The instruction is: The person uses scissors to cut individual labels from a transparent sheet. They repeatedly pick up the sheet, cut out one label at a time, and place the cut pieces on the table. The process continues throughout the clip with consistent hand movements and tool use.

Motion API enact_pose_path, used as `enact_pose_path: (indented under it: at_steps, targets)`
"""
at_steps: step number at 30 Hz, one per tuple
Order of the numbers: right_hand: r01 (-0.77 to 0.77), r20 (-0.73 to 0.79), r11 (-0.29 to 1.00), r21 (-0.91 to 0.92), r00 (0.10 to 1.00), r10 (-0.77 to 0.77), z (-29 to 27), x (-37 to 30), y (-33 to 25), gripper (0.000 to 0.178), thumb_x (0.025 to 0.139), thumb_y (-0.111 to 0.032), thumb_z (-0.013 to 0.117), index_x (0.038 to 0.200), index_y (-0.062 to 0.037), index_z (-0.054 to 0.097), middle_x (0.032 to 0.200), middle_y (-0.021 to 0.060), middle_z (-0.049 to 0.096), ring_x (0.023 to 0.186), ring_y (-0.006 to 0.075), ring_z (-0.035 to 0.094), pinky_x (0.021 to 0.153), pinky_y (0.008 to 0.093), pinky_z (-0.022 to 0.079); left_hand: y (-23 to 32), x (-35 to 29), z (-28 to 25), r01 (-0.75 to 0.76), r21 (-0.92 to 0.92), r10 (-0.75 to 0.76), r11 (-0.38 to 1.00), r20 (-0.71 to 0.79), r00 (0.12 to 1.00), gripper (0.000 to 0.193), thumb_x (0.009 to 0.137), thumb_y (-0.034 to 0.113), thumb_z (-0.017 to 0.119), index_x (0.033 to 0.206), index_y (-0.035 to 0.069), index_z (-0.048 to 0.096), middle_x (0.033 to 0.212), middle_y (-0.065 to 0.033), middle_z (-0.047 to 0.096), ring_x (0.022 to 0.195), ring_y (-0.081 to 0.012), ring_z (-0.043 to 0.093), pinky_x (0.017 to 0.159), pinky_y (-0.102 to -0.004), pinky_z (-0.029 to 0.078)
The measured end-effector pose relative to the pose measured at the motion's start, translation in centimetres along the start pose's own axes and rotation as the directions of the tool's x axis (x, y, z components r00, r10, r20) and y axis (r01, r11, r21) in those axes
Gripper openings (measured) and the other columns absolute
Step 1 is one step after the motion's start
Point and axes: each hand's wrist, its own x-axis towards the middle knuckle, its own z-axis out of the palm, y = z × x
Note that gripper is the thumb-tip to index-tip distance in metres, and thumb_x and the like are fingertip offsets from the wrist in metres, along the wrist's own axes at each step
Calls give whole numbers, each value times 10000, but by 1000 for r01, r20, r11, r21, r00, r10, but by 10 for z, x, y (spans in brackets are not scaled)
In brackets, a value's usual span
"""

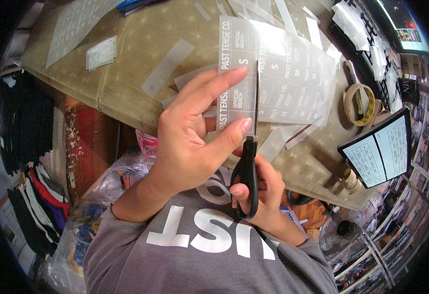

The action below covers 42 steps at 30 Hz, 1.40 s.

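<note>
My right hand (271,192) is closed around the black handles of a pair of scissors (247,169). The blades point away from me, nearly upright in the view, along a gap between printed columns of a translucent sheet (297,63). White lettering in small label blocks covers this sheet. On its left part, my left hand (187,130) grips the sheet, with thumb and index finger on top near the blades; the other fingers are partly hidden. Whether the blades are fully closed is hard to make out.
Clear offcut strips (168,67) lie about the tan table (131,93). A small stack of cut labels (101,53) and another printed sheet (74,29) are at left. A tape roll (358,104) and a tilted screen with tables (378,149) stand at right, above a fan (347,229).
</note>
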Motion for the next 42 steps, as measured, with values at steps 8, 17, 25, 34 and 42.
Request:
enact_pose_path:
  at_steps: [8,17,25,34,42]
  targets:
    - [26,28,999,-22,999,-25,-5,1,3,700,813,-433,702,1213,91,467,590,12,535,462,54,512,423,180,362,2,36,-12,22,-39,-23,999,-29,999,461,829,-46,597,1275,-76,484,1170,-147,577,1072,-150,545,929,-276,431]
    - [98,27,977,191,994,-105,-7,10,-2,669,810,-256,748,1262,109,416,964,147,660,744,61,564,645,199,456,5,28,-6,-17,52,18,998,-12,1000,477,827,-65,596,1287,-77,470,1143,-144,590,1021,-139,573,912,-260,441]
    - [105,38,992,72,993,-108,-9,10,-6,660,801,-211,757,1261,114,413,998,172,661,755,67,577,628,199,459,7,27,-3,-26,33,27,999,-7,1000,484,826,-69,593,1291,-87,459,1152,-154,584,1021,-140,575,905,-257,449]
    - [97,-55,982,159,994,-90,-2,17,-11,577,801,-205,760,1211,78,468,837,54,629,628,23,505,524,168,384,9,23,-3,22,70,-24,997,23,999,479,816,-85,585,1282,-71,477,1139,-92,559,1082,-140,536,908,-254,445]
    - [182,-289,982,58,944,-158,-36,36,-34,626,743,-159,802,1250,-46,453,675,-11,558,600,69,539,524,206,399,33,32,-26,1,453,-138,891,269,953,219,760,-60,561,967,-3,602,879,-54,598,802,-108,571,712,-282,482]
